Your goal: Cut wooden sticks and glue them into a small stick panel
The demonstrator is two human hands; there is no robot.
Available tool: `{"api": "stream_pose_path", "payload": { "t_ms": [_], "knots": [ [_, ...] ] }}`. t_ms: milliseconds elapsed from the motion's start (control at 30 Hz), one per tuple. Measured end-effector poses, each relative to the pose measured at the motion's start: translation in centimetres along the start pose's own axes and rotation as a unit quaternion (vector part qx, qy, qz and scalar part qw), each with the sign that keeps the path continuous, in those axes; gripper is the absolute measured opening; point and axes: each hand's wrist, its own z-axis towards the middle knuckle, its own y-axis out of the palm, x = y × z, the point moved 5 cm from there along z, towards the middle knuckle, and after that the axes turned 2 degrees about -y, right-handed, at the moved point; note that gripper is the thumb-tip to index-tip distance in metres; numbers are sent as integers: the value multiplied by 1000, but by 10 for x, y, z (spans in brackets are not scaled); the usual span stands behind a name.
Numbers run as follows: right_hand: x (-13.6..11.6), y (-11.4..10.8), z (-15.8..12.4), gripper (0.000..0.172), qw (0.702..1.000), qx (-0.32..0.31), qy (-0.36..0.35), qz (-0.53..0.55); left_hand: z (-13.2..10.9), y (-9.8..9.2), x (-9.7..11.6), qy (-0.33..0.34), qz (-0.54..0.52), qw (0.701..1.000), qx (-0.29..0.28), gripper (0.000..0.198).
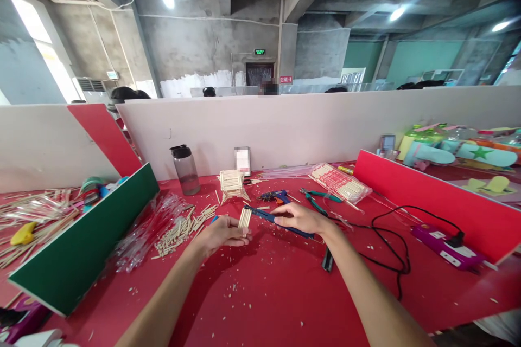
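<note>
1. Our left hand [223, 234] pinches a small stick panel [244, 218] mid-scene.
2. Our right hand [302, 218] wraps its fingers around a blue tool [262, 214], possibly pliers.
3. We should hold the panel steady.

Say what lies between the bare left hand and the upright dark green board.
Head view, from left hand to board: a pile of short pale wooden sticks, then crumpled clear plastic wrapping.

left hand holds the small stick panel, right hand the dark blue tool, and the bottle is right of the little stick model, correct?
Not quite: the head view shows the bottle left of the little stick model. The left hand does hold the small stick panel, and the right hand the dark blue tool.
</note>
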Motion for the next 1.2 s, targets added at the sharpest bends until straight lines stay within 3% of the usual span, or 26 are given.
{"api": "stream_pose_path", "payload": {
  "t_ms": [1200],
  "knots": [
    [1,-4,-4,48,999,-14,28,-34,-2,-1,3,-7,-18,1000,8,44]
  ]
}}
